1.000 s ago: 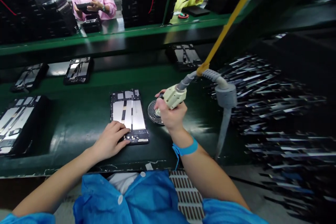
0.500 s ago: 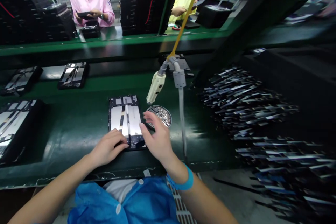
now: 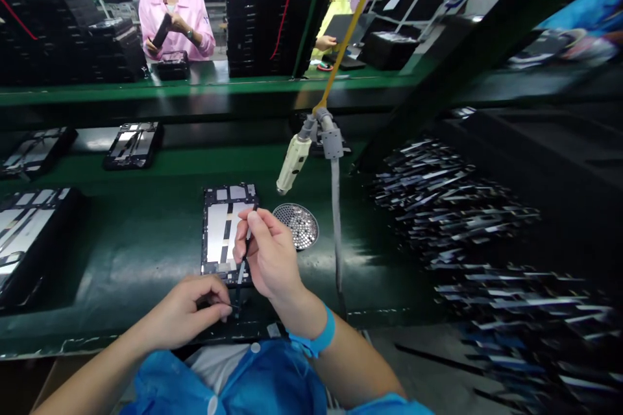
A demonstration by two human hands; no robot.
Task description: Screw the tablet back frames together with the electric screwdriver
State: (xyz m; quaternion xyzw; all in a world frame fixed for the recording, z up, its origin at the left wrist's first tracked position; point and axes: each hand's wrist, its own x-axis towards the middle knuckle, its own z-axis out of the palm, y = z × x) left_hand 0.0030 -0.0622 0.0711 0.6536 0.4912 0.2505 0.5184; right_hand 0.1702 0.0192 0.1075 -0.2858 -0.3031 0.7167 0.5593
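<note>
An opened tablet (image 3: 215, 230) lies on the green bench, its silver battery and dark circuit parts exposed. Above its lower right side my right hand (image 3: 272, 253) pinches the upper part of a narrow dark-and-silver flex cable (image 3: 240, 275). The cable slants down past the tablet's near edge. Close to its lower end is my left hand (image 3: 199, 308), with thumb and forefinger pinched together at a thin dark bit beside the cable. Whether that bit is part of the cable, I cannot tell. My right hand hides part of the tablet.
A round perforated screw tray (image 3: 302, 225) sits right of the tablet, beneath a hanging electric screwdriver (image 3: 293, 165). Stacked open tablets (image 3: 29, 233) stand left, another stack (image 3: 134, 142) behind. Many flex strips (image 3: 457, 201) pile up at right. Co-workers handle devices across the bench.
The flex cable has come up off the tablet and is now in my right hand, which moved left and closed. My left hand has drawn back toward me, below the tablet's near edge.
</note>
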